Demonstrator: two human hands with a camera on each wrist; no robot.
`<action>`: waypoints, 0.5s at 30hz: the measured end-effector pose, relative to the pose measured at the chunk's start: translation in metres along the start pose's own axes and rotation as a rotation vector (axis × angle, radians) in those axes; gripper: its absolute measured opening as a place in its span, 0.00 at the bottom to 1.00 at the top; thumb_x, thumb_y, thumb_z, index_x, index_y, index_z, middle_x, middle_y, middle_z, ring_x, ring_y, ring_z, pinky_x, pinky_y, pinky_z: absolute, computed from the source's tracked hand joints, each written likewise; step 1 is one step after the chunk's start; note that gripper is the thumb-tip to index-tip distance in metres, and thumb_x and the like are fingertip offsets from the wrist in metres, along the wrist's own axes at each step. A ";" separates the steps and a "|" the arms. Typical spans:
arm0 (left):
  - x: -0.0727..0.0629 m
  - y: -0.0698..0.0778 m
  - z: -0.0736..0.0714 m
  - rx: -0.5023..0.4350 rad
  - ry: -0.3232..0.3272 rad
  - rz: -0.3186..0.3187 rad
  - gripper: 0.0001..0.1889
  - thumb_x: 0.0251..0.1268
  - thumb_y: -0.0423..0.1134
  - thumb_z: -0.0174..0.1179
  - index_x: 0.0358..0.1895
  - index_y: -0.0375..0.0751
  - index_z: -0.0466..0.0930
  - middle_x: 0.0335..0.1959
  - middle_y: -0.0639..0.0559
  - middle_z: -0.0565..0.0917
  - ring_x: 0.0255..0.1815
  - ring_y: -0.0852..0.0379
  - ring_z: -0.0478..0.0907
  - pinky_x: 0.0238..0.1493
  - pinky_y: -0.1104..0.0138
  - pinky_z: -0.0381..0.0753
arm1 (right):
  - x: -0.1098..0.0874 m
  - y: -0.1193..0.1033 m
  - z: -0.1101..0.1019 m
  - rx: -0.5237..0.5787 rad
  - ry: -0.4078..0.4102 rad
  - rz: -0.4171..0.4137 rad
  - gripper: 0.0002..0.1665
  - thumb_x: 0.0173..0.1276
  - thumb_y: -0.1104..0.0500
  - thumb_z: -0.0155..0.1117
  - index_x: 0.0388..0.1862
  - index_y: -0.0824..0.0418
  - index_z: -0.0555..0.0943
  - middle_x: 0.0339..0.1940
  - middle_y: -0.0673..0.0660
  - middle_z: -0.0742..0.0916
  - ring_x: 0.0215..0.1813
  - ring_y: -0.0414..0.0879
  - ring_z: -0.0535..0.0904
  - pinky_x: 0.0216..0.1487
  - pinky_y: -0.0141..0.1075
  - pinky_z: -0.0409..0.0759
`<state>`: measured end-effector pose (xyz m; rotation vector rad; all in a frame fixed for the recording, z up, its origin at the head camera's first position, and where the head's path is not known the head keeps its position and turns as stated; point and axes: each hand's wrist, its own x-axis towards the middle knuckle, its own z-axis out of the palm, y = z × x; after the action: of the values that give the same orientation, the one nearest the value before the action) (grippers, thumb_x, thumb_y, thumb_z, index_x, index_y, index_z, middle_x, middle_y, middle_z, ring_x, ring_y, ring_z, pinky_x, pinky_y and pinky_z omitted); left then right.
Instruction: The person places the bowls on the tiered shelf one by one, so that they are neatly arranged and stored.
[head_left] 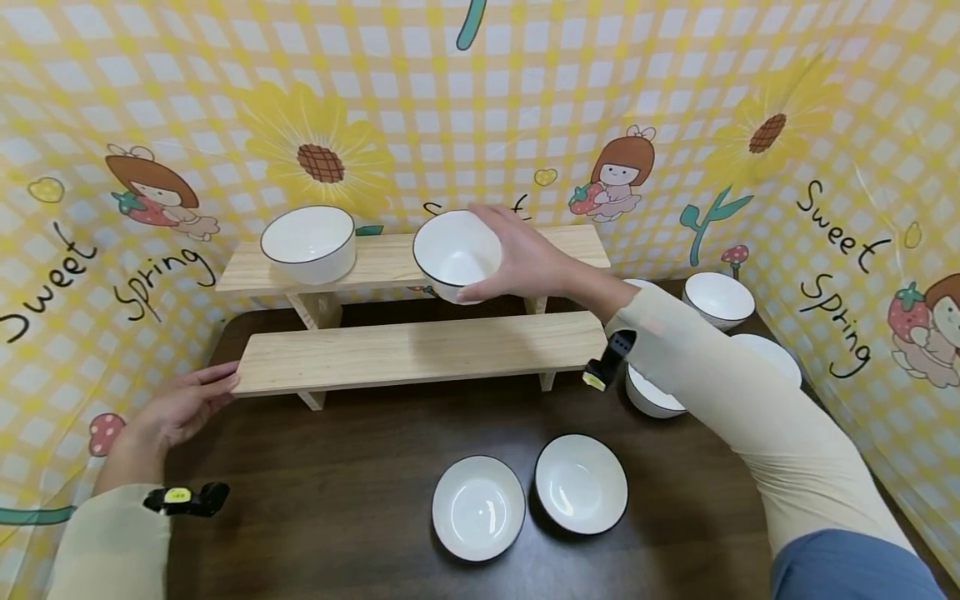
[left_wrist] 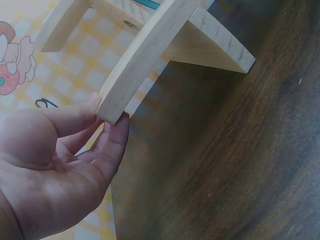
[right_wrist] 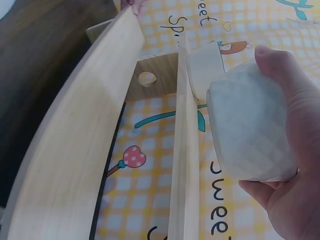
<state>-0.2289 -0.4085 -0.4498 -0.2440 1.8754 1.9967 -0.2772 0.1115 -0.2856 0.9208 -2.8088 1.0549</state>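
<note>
My right hand (head_left: 517, 254) grips a white bowl (head_left: 453, 250) with a dark rim by its side, over the upper board of a two-tier wooden shelf (head_left: 427, 354). In the right wrist view the held bowl (right_wrist: 250, 125) shows a faceted outside, thumb on one side and fingers on the other. Another white bowl (head_left: 309, 242) stands at the left end of the upper board. At the left end of the lower board, my left hand (head_left: 187, 404) pinches the corner; the left wrist view shows thumb and fingers of that hand (left_wrist: 75, 155) around the board's end (left_wrist: 120, 100).
Two white bowls, one (head_left: 478, 508) beside another (head_left: 581, 483), sit on the dark table (head_left: 322, 500) in front of the shelf. Several more, including one bowl (head_left: 718, 298), stand at the right, partly behind the right sleeve (head_left: 720, 392). A checked cloth (head_left: 487, 108) hangs behind.
</note>
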 end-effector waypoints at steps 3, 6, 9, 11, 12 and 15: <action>0.000 0.000 0.000 0.004 0.002 -0.006 0.17 0.76 0.31 0.58 0.39 0.62 0.89 0.39 0.66 0.85 0.41 0.70 0.81 0.44 0.75 0.82 | 0.011 -0.003 0.004 0.001 0.008 0.004 0.69 0.48 0.39 0.84 0.82 0.57 0.57 0.79 0.62 0.63 0.72 0.55 0.65 0.64 0.50 0.76; 0.000 0.000 0.000 0.004 0.006 -0.011 0.17 0.76 0.31 0.58 0.39 0.62 0.89 0.39 0.67 0.85 0.41 0.70 0.81 0.44 0.75 0.82 | 0.019 -0.006 0.009 0.010 0.008 0.012 0.68 0.48 0.37 0.83 0.82 0.56 0.58 0.78 0.61 0.63 0.71 0.54 0.66 0.63 0.48 0.76; 0.000 0.000 0.000 -0.011 0.007 -0.012 0.17 0.76 0.31 0.58 0.38 0.61 0.89 0.39 0.66 0.85 0.41 0.70 0.81 0.44 0.75 0.82 | 0.028 -0.008 0.014 0.013 0.006 0.022 0.69 0.48 0.36 0.83 0.82 0.56 0.57 0.78 0.59 0.64 0.69 0.53 0.68 0.63 0.46 0.76; 0.000 0.000 0.000 -0.019 0.007 -0.012 0.17 0.76 0.30 0.58 0.38 0.61 0.90 0.39 0.66 0.85 0.40 0.70 0.81 0.43 0.75 0.82 | 0.033 -0.009 0.017 0.013 -0.001 0.032 0.70 0.48 0.35 0.82 0.83 0.57 0.56 0.78 0.59 0.63 0.69 0.52 0.68 0.64 0.45 0.75; -0.001 0.000 0.000 -0.021 0.006 -0.012 0.17 0.76 0.30 0.58 0.38 0.61 0.90 0.38 0.66 0.85 0.40 0.70 0.81 0.43 0.75 0.82 | 0.036 -0.009 0.018 0.014 -0.003 0.035 0.71 0.48 0.35 0.82 0.83 0.58 0.55 0.78 0.60 0.63 0.70 0.52 0.67 0.65 0.44 0.75; -0.001 0.000 0.000 -0.003 0.009 -0.009 0.16 0.76 0.31 0.59 0.38 0.62 0.89 0.39 0.66 0.85 0.40 0.70 0.81 0.42 0.75 0.82 | 0.043 -0.010 0.022 0.008 -0.001 0.047 0.72 0.48 0.36 0.83 0.83 0.60 0.54 0.78 0.60 0.64 0.70 0.52 0.67 0.67 0.44 0.73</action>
<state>-0.2276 -0.4086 -0.4496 -0.2619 1.8744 1.9957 -0.3031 0.0696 -0.2881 0.8610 -2.8426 1.0723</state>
